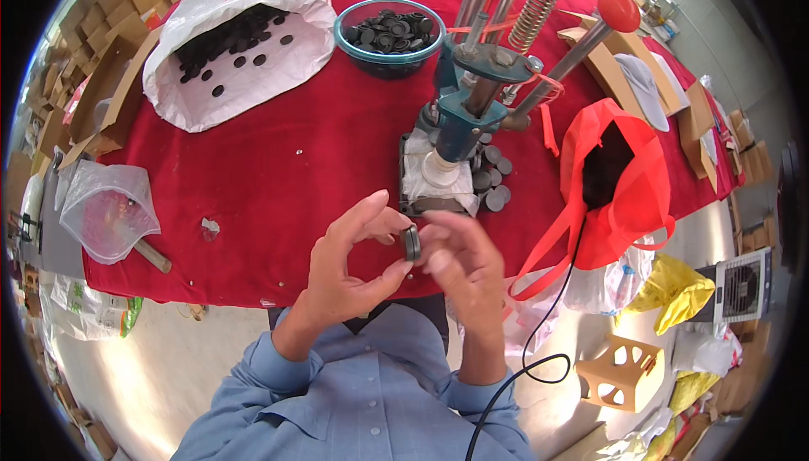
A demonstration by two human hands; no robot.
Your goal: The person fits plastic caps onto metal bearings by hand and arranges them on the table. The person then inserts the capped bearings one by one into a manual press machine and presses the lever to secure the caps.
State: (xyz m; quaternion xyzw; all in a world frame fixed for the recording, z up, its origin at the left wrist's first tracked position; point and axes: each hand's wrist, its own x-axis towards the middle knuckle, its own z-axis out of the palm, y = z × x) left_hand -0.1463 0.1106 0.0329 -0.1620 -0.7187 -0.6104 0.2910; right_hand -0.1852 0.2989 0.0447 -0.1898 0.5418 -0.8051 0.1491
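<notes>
Between the thumb and fingers of my left hand a small round black disc is held up edge-on, just above the front of the table. My right hand is close beside the disc on its right, slightly blurred, with thumb and fingers curved and apart; whether a fingertip touches the disc is hard to see. Right behind my hands stands a dark green hand press with a red-knobbed lever. Its white round head sits over a pale-covered base. Several grey-black discs lie beside that base.
A teal-rimmed bowl of black round parts stands behind, beside a white sack spilling similar pieces. On the red cloth lie a clear plastic bag at left and a red bag at right. A black cable hangs near my right arm.
</notes>
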